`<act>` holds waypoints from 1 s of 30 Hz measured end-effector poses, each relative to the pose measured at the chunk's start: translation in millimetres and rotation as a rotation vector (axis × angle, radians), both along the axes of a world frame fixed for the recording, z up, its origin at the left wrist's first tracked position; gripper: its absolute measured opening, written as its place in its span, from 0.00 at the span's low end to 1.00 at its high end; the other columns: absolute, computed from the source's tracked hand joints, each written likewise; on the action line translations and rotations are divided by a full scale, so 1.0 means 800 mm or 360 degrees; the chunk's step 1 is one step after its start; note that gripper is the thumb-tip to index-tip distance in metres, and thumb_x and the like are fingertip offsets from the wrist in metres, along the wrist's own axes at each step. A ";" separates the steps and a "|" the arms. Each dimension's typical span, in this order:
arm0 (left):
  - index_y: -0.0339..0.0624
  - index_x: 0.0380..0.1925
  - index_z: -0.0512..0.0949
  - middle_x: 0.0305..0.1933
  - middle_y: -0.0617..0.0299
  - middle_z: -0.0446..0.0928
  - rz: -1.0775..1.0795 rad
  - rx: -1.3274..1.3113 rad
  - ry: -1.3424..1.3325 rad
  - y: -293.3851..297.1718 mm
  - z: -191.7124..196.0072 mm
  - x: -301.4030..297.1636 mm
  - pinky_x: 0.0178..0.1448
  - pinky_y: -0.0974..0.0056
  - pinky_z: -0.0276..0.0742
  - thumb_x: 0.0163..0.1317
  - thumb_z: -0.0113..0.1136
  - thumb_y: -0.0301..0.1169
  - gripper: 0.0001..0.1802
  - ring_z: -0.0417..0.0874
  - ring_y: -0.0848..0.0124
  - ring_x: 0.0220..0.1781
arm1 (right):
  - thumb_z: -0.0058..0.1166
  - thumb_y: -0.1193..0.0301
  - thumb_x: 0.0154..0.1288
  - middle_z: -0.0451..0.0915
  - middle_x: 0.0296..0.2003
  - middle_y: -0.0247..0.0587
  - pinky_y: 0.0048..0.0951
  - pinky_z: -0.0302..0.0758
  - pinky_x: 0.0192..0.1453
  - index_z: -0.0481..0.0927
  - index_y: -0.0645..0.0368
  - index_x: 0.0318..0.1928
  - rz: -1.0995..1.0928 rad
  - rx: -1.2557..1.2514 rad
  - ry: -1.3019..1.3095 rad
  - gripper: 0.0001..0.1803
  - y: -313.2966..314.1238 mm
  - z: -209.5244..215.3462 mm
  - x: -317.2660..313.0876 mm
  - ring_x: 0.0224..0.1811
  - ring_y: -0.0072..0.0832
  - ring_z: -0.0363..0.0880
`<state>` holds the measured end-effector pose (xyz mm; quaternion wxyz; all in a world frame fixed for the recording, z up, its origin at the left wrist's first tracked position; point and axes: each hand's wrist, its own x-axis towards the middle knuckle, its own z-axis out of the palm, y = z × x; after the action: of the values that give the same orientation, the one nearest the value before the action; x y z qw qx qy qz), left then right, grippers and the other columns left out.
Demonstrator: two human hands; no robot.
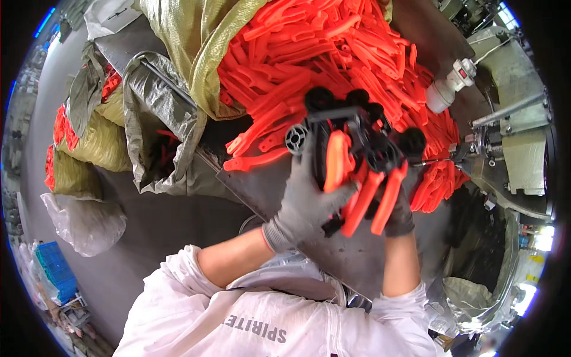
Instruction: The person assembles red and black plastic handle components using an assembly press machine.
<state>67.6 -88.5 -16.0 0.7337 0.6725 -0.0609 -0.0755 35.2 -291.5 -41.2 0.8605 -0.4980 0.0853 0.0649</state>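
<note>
My left hand [306, 205], in a grey glove, is closed around a bunch of red curved plastic pieces [338, 162], its thumb across their lower ends. A black frame with several round wheel-like parts [351, 116] overlaps the bunch and hides much of the grip; whether it is held or worn on the hands, I cannot tell. More red pieces [364, 202] hang down between my hands. My right hand [399, 217], in a dark glove, is behind and beside these pieces, its fingers hidden. Beyond both hands lies a large heap of the same red pieces [297, 77].
The heap spreads over a dark metal table [333, 256] from a yellow woven sack [178, 35]. At the left are an open grey sack [140, 107], filled yellow sacks [98, 143] and a clear plastic bag [86, 223]. Machinery [491, 140] and a white cylindrical device [443, 92] stand at the right.
</note>
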 end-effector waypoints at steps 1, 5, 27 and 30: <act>0.35 0.68 0.52 0.63 0.40 0.59 0.0007 0.0015 -0.0135 -0.001 0.003 -0.008 0.64 0.54 0.67 0.43 0.72 0.37 0.54 0.66 0.47 0.64 | 0.63 0.74 0.56 0.68 0.59 0.35 0.31 0.66 0.65 0.58 0.56 0.66 -0.0024 -0.0068 0.0023 0.39 0.000 0.005 -0.014 0.60 0.27 0.68; 0.34 0.67 0.54 0.62 0.36 0.58 -0.0059 0.0181 -0.0337 0.007 0.028 -0.055 0.61 0.54 0.71 0.42 0.73 0.37 0.54 0.70 0.43 0.59 | 0.62 0.74 0.57 0.68 0.59 0.36 0.30 0.66 0.64 0.59 0.57 0.66 -0.0068 0.0111 0.0042 0.37 0.014 0.021 -0.049 0.59 0.26 0.68; 0.42 0.55 0.71 0.52 0.55 0.77 0.0649 -0.1246 0.0846 0.441 -0.079 0.022 0.56 0.60 0.78 0.65 0.55 0.35 0.19 0.80 0.66 0.51 | 0.60 0.72 0.60 0.72 0.55 0.43 0.28 0.72 0.56 0.57 0.63 0.66 0.1354 -0.0134 0.0013 0.36 0.437 0.011 0.129 0.53 0.27 0.74; 0.42 0.51 0.73 0.49 0.59 0.77 0.0694 -0.1282 0.1267 0.466 -0.147 0.093 0.54 0.59 0.78 0.66 0.54 0.38 0.17 0.80 0.63 0.47 | 0.59 0.74 0.60 0.72 0.54 0.47 0.29 0.73 0.54 0.52 0.62 0.69 0.1302 -0.0143 0.0443 0.41 0.376 0.017 0.092 0.52 0.28 0.75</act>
<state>141.8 284.6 -133.5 0.8955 0.2589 0.3335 -0.1403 109.0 9.6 -27.7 0.7218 -0.5141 -0.0011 0.4633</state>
